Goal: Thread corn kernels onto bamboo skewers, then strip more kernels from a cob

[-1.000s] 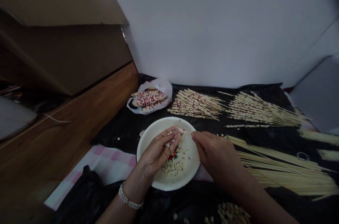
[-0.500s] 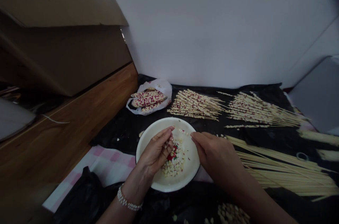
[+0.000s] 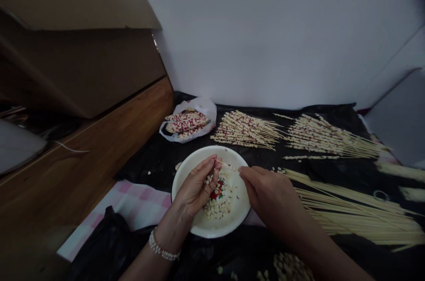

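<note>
Above a white enamel bowl [image 3: 212, 230] my left hand [image 3: 195, 185] is closed, its thumb and forefinger pinched at the left end of a thin skewer, with pale kernels lying in its curled fingers. My right hand [image 3: 265, 188] grips the right end of that skewer [image 3: 228, 165], which has a few pale and reddish kernels threaded on it. Loose kernels [image 3: 217, 208] lie in the bottom of the bowl, around a red printed pattern.
Speckled corn cobs [image 3: 187, 123] sit in a plastic bag behind the bowl. Two piles of kernel-covered skewers [image 3: 245, 130] lie to its right. Bare sticks [image 3: 358, 219] spread at the right. Kernels [image 3: 292, 267] lie on black plastic in front. A cardboard box [image 3: 83, 64] stands at the left.
My left fingertips have closed onto the skewer's left end, and more of the stick shows between my hands. The whole view has shifted slightly.
</note>
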Demonstrator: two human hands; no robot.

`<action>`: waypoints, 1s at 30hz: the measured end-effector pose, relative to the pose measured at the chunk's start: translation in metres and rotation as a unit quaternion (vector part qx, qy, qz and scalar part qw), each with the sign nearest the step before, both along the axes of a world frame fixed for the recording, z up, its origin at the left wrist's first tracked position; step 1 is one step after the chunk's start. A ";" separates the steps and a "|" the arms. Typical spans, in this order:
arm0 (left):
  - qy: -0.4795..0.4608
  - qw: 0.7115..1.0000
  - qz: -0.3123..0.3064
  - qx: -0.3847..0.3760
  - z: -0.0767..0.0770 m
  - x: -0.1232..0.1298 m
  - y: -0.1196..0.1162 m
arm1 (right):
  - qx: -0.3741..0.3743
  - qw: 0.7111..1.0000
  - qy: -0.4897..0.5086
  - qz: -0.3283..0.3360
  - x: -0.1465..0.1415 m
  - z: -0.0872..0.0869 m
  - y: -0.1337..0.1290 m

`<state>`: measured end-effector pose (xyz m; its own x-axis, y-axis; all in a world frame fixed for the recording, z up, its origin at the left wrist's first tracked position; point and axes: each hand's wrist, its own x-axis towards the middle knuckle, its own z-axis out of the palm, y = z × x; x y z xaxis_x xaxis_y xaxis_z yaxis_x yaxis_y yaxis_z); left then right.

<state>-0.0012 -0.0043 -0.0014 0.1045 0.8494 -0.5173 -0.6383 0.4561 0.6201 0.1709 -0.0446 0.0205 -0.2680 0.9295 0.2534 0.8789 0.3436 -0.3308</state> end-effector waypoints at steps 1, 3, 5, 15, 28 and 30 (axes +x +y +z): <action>-0.006 1.000 0.001 -0.003 -0.001 0.000 0.001 | -0.002 1.000 -0.001 -0.001 0.000 0.000 0.000; -0.017 1.000 0.010 -0.010 -0.002 0.000 0.002 | -0.001 1.000 -0.005 -0.003 -0.001 -0.001 0.000; -0.022 0.999 0.021 -0.018 -0.002 0.000 0.003 | 0.003 1.000 -0.008 -0.004 -0.001 -0.002 0.000; -0.049 0.998 0.022 -0.016 -0.004 0.000 0.002 | -0.023 0.999 -0.022 -0.012 -0.002 -0.001 0.001; -0.063 0.996 0.039 -0.051 0.001 0.001 0.003 | -0.018 1.000 -0.016 -0.006 -0.002 -0.003 0.000; -0.060 0.996 0.043 -0.053 0.003 0.002 0.002 | -0.016 1.000 -0.019 -0.008 -0.002 -0.002 0.000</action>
<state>0.0004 -0.0024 0.0016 0.0992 0.7993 -0.5927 -0.7447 0.4547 0.4885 0.1685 -0.0450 0.0182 -0.2620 0.9414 0.2126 0.8962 0.3191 -0.3084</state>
